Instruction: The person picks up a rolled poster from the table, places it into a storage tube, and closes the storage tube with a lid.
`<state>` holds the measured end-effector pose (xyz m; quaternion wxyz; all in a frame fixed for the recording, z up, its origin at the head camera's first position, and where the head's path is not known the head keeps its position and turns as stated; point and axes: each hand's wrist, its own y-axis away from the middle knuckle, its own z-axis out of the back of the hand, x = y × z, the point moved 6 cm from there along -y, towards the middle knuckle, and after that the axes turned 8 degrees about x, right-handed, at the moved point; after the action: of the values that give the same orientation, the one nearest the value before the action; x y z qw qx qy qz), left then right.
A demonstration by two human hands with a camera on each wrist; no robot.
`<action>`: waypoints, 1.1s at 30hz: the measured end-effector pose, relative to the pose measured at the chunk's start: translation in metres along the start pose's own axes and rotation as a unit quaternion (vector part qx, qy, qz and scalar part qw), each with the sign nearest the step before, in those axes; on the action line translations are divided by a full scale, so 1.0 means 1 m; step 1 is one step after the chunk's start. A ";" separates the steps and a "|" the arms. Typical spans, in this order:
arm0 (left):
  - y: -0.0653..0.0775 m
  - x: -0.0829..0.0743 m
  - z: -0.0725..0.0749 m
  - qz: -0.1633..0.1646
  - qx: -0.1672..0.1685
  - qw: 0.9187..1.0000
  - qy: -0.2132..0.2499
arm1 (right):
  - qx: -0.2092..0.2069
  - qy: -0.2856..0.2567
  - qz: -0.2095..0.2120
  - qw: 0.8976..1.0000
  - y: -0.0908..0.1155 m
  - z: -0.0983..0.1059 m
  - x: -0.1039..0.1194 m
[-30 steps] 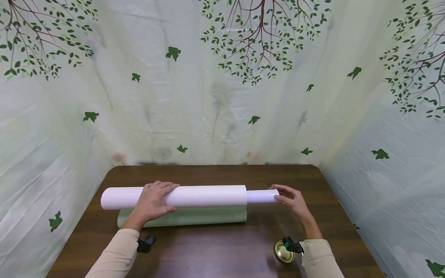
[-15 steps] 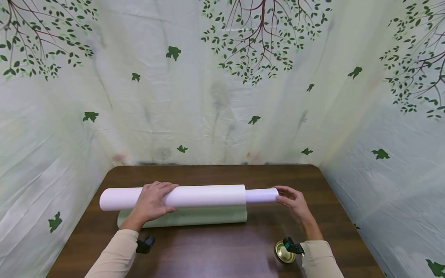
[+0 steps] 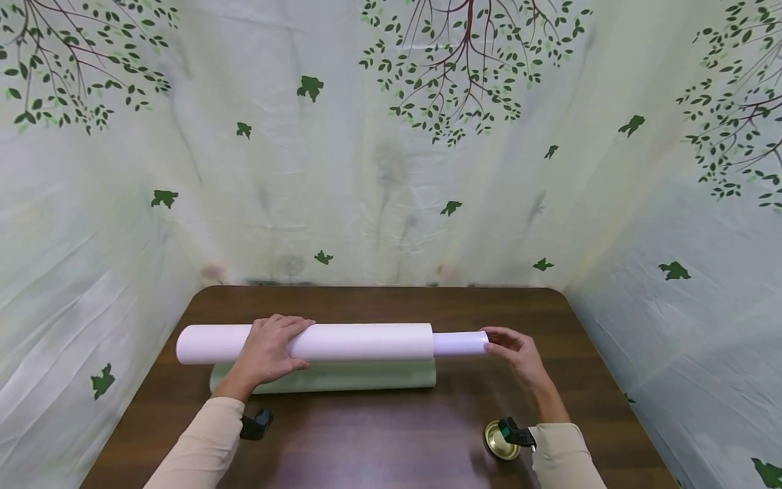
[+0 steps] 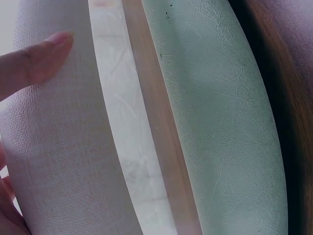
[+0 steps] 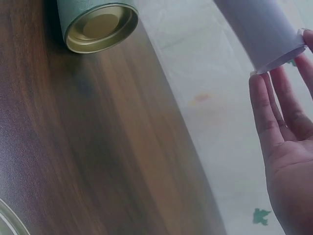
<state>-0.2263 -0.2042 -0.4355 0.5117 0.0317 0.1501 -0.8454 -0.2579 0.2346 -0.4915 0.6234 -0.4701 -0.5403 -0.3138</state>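
A long white textured roll (image 3: 373, 341) is held level by my left hand (image 3: 269, 354), fingers over its top and thumb (image 4: 54, 54) along its near side. Out of its right end sticks a narrower smooth white paper roll (image 3: 461, 343). My right hand (image 3: 519, 358) holds that narrower roll by its end, fingertips and thumb around the rim. Below and nearer lies a green cylindrical tube (image 3: 366, 377) on the table, with a gold metal end (image 5: 100, 28) facing right. How far the inner roll reaches inside the outer one is hidden.
The brown wooden table (image 3: 379, 435) has rounded far corners. A round gold metal lid (image 3: 496, 443) lies on it beneath my right wrist, partly covered by the wrist camera. A pale cloth (image 3: 342, 176) printed with leaves hangs behind the table and at both sides.
The right hand's fingertips have slid slightly rightward to the very end of the narrower roll, which sticks out very slightly less. The left hand keeps its hold. The head view has shifted a little.
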 end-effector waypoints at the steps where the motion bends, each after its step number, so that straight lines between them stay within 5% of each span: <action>1: -0.001 0.000 0.000 0.000 0.000 1.000 0.000 | 0.002 0.002 0.000 1.000 0.000 0.000 0.000; 33: 0.001 -0.005 -0.005 0.006 0.010 1.000 0.006 | 0.000 0.025 0.002 1.000 -0.010 -0.030 -0.009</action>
<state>-0.2237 -0.1986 -0.4397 0.5152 0.0428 0.1441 -0.8438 -0.2577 0.2017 -0.4969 0.6373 -0.4632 -0.5237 -0.3242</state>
